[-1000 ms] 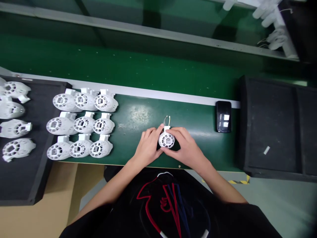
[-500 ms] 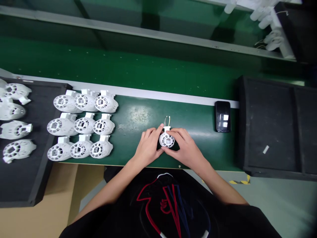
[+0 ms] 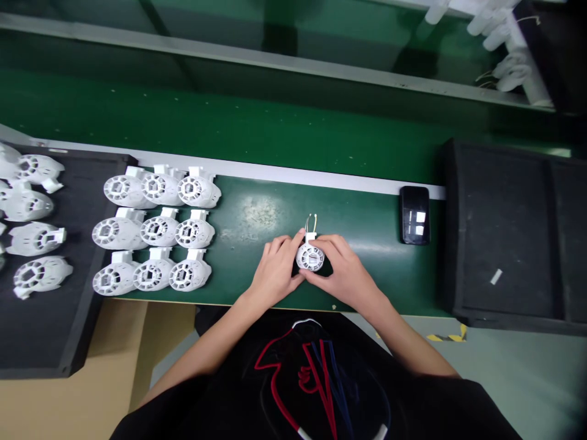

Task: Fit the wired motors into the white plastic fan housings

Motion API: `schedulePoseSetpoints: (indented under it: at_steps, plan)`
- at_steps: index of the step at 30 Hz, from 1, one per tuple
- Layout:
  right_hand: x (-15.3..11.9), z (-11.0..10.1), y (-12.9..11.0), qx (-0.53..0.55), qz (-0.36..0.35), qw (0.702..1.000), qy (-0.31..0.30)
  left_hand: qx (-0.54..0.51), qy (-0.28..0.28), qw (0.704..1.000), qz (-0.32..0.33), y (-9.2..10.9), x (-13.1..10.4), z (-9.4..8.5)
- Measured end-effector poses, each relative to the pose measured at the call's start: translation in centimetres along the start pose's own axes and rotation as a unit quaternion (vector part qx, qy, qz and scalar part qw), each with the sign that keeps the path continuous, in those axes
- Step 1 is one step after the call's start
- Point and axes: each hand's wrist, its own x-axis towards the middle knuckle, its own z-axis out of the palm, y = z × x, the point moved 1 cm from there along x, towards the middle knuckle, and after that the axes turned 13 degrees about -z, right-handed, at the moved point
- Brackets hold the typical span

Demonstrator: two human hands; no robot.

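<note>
Between my two hands is a white plastic housing (image 3: 310, 257) with a round, slotted face turned up. Two thin wires (image 3: 311, 222) stick out past the block at its far end. My left hand (image 3: 277, 266) grips the housing's left side, fingers closed against it. From the right, my right hand (image 3: 340, 269) pinches the same housing, with forefinger near the block and thumb at the near edge. The underside of the housing is hidden.
Rows of similar white housings (image 3: 195, 233) stand on the green bench (image 3: 257, 244) to the left. A black tray (image 3: 41, 324) beyond them holds several more. On the right lie a black phone (image 3: 414, 215) and another black tray (image 3: 499, 232) with a small white strip (image 3: 496, 277).
The whole view has shifted slightly, so things appear a little further right. Both hands keep the same hold on the housing.
</note>
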Motion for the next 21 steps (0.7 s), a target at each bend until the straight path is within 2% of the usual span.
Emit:
schedulePoseSetpoints:
  at_steps: [7, 10, 13, 16, 19, 21]
  plan:
    - [-0.1, 0.3, 0.5, -0.016, 0.006, 0.999, -0.030, 0.000, 0.001, 1.000, 0.002, 0.2, 0.1, 0.1]
    - [-0.2, 0.5, 0.9, -0.019, 0.018, 0.999, -0.024, -0.011, -0.009, 1.000, 0.000, 0.2, 0.0, -0.1]
    - [-0.3, 0.7, 1.4, -0.046, 0.018, 0.999, -0.005, -0.040, -0.031, 0.999, 0.012, 0.0, 0.0, -0.9]
    - [-0.4, 1.0, 1.8, -0.066, -0.006, 0.998, -0.004, -0.131, -0.064, 0.989, 0.018, -0.1, 0.2, -2.2]
    - [-0.3, 1.0, 1.5, -0.044, -0.042, 0.998, 0.009, -0.244, -0.064, 0.965, -0.073, 0.3, 0.6, -3.5]
    - [-0.2, 0.8, 0.8, -0.017, -0.064, 0.997, 0.034, -0.332, -0.096, 0.928, -0.136, 0.9, 0.7, -4.2]
